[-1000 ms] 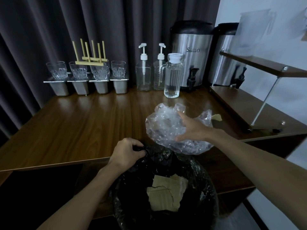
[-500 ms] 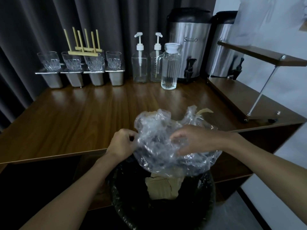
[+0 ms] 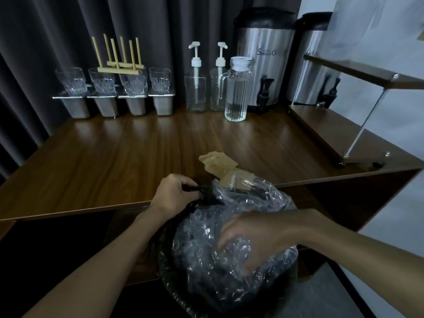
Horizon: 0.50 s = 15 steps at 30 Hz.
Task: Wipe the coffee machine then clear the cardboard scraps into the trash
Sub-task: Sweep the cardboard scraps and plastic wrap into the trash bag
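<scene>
Scraps (image 3: 216, 165) of cardboard lie on the counter (image 3: 114, 157) near its front edge, at 12 o'clock from the black bag (image 3: 167, 281). The nearest one shows through the top fold of the clear plastic (image 3: 206, 260). From the head view I see the left hand (image 3: 174, 193) at 10 o'clock of the bag's mouth, fingers curled tight round a bunch of its rim. The right hand (image 3: 250, 239) reaches in from 3 o'clock, fingers dug into the plastic and gripping it. The wad fills the bag's mouth. Along the back of the counter I make out glasses (image 3: 159, 82) at 11 o'clock, a jug (image 3: 237, 92) at 12 and a steel urn (image 3: 263, 58) at 1 o'clock.
</scene>
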Each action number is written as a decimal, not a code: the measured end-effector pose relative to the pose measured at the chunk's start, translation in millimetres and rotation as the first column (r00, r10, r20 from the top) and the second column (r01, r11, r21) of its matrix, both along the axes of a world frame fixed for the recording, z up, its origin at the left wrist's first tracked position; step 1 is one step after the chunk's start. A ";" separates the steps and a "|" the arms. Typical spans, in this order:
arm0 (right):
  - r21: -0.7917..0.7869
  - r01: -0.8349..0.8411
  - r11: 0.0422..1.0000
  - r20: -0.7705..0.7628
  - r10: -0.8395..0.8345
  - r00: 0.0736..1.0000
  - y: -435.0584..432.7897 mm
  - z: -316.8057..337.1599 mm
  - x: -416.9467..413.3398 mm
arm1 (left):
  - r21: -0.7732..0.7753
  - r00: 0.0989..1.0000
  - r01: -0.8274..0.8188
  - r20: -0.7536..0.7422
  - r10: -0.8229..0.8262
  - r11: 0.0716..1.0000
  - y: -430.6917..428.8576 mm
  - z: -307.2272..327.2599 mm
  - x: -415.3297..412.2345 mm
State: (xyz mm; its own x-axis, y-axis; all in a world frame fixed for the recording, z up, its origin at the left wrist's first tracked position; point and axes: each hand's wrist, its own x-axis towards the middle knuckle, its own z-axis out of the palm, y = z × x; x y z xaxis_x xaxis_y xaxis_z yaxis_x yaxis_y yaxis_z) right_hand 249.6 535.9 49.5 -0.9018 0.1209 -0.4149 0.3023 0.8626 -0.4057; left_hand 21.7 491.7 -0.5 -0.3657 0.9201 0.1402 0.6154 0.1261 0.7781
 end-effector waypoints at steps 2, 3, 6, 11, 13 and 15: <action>-0.075 0.058 0.996 -0.055 -0.062 0.997 6.6 20.2 4.8 | 0.002 1.000 0.002 -0.013 -0.002 1.000 0.4 -0.6 -0.2; -0.113 0.086 0.990 -0.085 -0.096 0.992 10.0 28.2 7.6 | 0.006 1.000 0.006 -0.017 -0.006 1.000 0.3 -0.5 0.2; -0.129 0.159 0.979 -0.210 -0.183 0.960 17.3 36.9 12.1 | 0.018 1.000 0.019 -0.019 -0.019 1.000 -0.8 0.8 0.9; 0.041 0.378 0.925 -0.445 -0.322 0.836 46.9 22.5 10.8 | 0.023 0.999 0.029 -0.018 -0.028 0.999 -1.9 1.3 1.9; -0.037 0.418 0.908 -0.382 -0.399 0.834 53.2 17.6 10.9 | 0.023 1.000 0.027 -0.004 -0.027 0.999 -2.1 0.6 1.8; -0.215 0.392 0.895 -0.356 -0.445 0.822 51.9 14.6 11.4 | 0.020 1.000 0.027 -0.005 -0.027 0.999 -1.5 -1.9 0.7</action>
